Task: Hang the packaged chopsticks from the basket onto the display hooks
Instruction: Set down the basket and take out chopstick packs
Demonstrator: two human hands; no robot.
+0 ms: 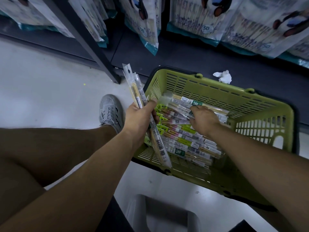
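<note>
On my feed the left hand (138,118) gripped a few packs (133,91), tilted over the basket's (217,94) left edge. The right hand (203,118) was down in the pile (184,139) inside, fingertips on one. Couldn't tell if it was pinched. Grey shoe (109,111) sat beside the basket, with a crumpled tissue (223,76) behind it.

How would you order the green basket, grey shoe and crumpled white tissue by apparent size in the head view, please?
green basket
grey shoe
crumpled white tissue, clearly smallest though it lies farther from the camera
</note>
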